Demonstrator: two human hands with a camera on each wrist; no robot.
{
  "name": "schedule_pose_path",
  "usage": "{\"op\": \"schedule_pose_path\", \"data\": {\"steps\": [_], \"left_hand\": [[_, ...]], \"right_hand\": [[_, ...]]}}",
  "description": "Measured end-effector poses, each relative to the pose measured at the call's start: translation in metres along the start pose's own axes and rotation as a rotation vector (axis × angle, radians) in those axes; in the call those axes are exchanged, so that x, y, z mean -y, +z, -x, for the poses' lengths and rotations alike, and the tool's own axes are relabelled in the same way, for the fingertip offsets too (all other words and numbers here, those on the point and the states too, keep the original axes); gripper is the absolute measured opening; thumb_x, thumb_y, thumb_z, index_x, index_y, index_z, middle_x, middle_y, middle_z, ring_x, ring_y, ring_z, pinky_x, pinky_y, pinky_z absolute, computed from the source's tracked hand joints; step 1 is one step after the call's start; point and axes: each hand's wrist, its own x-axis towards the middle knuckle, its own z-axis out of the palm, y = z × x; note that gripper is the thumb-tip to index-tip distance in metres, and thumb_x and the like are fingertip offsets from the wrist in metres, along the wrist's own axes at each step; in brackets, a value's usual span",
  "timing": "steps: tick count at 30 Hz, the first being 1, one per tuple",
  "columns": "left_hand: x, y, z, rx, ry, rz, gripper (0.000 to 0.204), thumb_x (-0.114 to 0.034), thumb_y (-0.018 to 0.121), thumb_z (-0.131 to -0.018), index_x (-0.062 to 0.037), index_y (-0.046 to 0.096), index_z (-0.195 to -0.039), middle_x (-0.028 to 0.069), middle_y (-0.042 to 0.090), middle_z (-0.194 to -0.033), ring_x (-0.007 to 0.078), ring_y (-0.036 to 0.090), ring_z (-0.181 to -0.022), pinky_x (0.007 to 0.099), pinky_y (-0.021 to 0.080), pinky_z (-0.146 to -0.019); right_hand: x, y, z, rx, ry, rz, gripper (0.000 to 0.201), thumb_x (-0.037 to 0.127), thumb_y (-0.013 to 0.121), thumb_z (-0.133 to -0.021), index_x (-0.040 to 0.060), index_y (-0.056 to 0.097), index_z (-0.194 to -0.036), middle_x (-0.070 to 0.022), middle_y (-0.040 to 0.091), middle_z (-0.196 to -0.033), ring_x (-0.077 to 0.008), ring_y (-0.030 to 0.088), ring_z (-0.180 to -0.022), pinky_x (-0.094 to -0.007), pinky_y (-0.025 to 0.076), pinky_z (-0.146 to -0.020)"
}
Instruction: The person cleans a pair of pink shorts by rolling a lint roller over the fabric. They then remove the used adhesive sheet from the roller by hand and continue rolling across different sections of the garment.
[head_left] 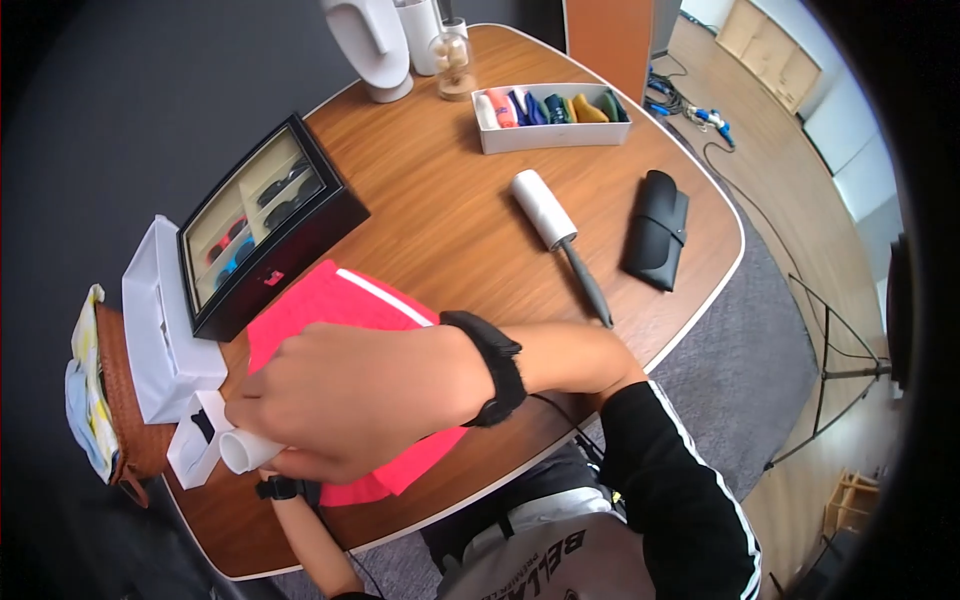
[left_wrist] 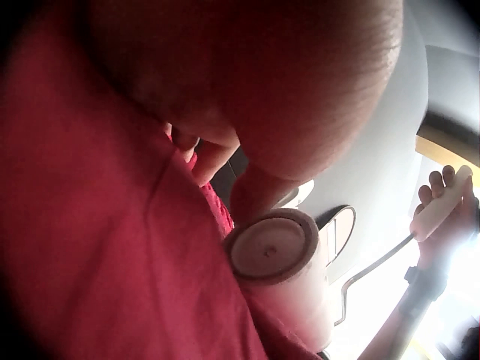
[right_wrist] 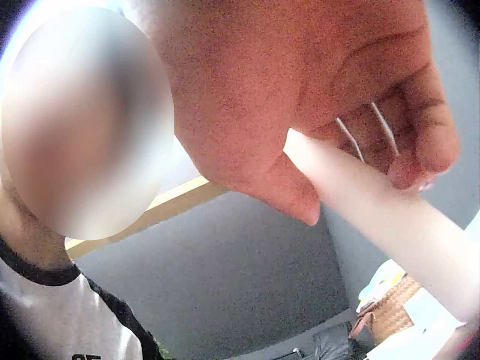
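Observation:
Bright pink cloth (head_left: 300, 310) with a white stripe lies on the table under my right hand (head_left: 350, 395), whose curled fingers grip a white tube (head_left: 246, 452). The right wrist view shows the same hand (right_wrist: 322, 97) round the long pale tube (right_wrist: 375, 202). In the head view my left hand is mostly hidden beneath the right; its dark wristband (head_left: 280, 487) shows. The left wrist view has my left hand (left_wrist: 247, 90) with fingertips among folds of pink cloth (left_wrist: 112, 225), its thumb beside the end of a white cylinder (left_wrist: 274, 247).
A glasses case box (head_left: 270, 225), white boxes (head_left: 160, 320) and a woven basket (head_left: 130, 400) stand left. Farther off are a lint roller (head_left: 545, 210), black pouch (head_left: 657, 230), sock box (head_left: 555, 135) and white head stand (head_left: 380, 50). Another visible hand (left_wrist: 446, 217) holds a white handle.

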Motion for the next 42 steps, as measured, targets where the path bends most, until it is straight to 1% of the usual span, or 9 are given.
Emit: {"op": "schedule_pose_path", "data": {"steps": [19,21,28,30,33,34,35,38,42], "left_hand": [[0.058,0.0,0.005,-0.021,0.108,-0.004,0.041,-0.02,0.056,-0.1,-0.0029,0.053,-0.136,0.0125,0.058,-0.139,0.0241,0.051,-0.131,0.0348,0.039,-0.109],[0.068,-0.006,0.007,-0.042,0.105,-0.013,0.04,-0.02,0.056,-0.1,-0.003,0.053,-0.136,0.0124,0.058,-0.139,0.024,0.051,-0.131,0.0346,0.039,-0.109],[0.063,0.004,-0.006,-0.191,-0.015,-0.071,0.039,-0.019,0.053,-0.101,-0.0037,0.053,-0.137,0.0117,0.058,-0.139,0.0238,0.051,-0.132,0.034,0.039,-0.11],[0.056,-0.006,0.009,-0.223,-0.048,-0.092,0.038,-0.019,0.053,-0.102,-0.0037,0.053,-0.137,0.0116,0.058,-0.139,0.0238,0.051,-0.132,0.0339,0.038,-0.11],[-0.029,0.003,-0.011,-0.207,-0.155,-0.037,0.044,-0.023,0.052,-0.103,-0.0034,0.048,-0.143,0.0154,0.048,-0.149,0.0277,0.041,-0.141,0.036,0.032,-0.116],[-0.038,0.006,-0.013,-0.225,-0.058,-0.024,0.048,-0.026,0.05,-0.104,-0.0043,0.043,-0.146,0.0151,0.04,-0.155,0.0287,0.032,-0.146,0.0379,0.026,-0.119],[-0.046,0.007,-0.015,-0.241,0.042,-0.013,0.052,-0.03,0.048,-0.106,-0.0051,0.038,-0.15,0.0148,0.032,-0.16,0.0296,0.023,-0.151,0.0398,0.019,-0.122],[-0.061,0.008,-0.016,-0.216,0.018,-0.05,0.06,-0.037,0.044,-0.107,-0.0071,0.028,-0.156,0.0123,0.019,-0.166,0.0302,0.009,-0.154,0.0433,0.007,-0.124],[-0.055,0.007,-0.02,-0.208,0.058,-0.083,0.061,-0.035,0.043,-0.107,-0.0071,0.024,-0.158,0.0118,0.021,-0.166,0.0282,0.01,-0.155,0.0457,0.003,-0.124]], "right_hand": [[-0.008,0.003,-0.005,0.017,0.012,-0.164,0.032,0.029,0.065,-0.091,-0.0031,0.06,-0.088,-0.0204,0.065,-0.077,-0.0418,0.064,-0.074,-0.0482,0.052,-0.065],[-0.01,0.007,-0.007,-0.085,0.037,-0.146,0.027,0.026,0.064,-0.092,-0.0011,0.06,-0.092,-0.02,0.065,-0.08,-0.0421,0.065,-0.076,-0.0482,0.053,-0.066],[-0.011,0.006,-0.005,-0.122,0.027,0.032,0.029,0.023,0.064,-0.091,0.0008,0.061,-0.109,-0.0189,0.067,-0.092,-0.0423,0.065,-0.082,-0.049,0.053,-0.069],[-0.008,0.005,-0.01,-0.038,0.056,0.006,0.03,0.021,0.065,-0.089,0.0007,0.062,-0.111,-0.0187,0.067,-0.095,-0.041,0.066,-0.086,-0.0484,0.054,-0.072],[-0.027,0.015,-0.007,-0.141,0.021,0.208,0.027,0.016,0.065,-0.087,0.0035,0.061,-0.11,-0.0144,0.068,-0.101,-0.0357,0.065,-0.098,-0.0455,0.056,-0.078],[-0.028,0.013,-0.007,-0.14,0.013,0.198,0.027,0.016,0.065,-0.087,0.0035,0.061,-0.11,-0.0144,0.068,-0.101,-0.0357,0.065,-0.098,-0.0455,0.056,-0.078],[-0.028,0.009,-0.008,-0.129,0.059,0.22,0.026,0.016,0.065,-0.087,0.0038,0.061,-0.109,-0.0136,0.068,-0.1,-0.0352,0.065,-0.099,-0.0451,0.055,-0.079],[-0.038,0.005,-0.01,-0.163,0.087,0.257,0.025,0.015,0.067,-0.085,0.004,0.06,-0.106,-0.013,0.066,-0.096,-0.0348,0.064,-0.097,-0.0452,0.054,-0.08],[-0.042,0.0,-0.012,-0.166,0.09,0.215,0.025,0.013,0.068,-0.083,0.0038,0.06,-0.104,-0.014,0.066,-0.091,-0.0357,0.063,-0.094,-0.0462,0.052,-0.075]]}}
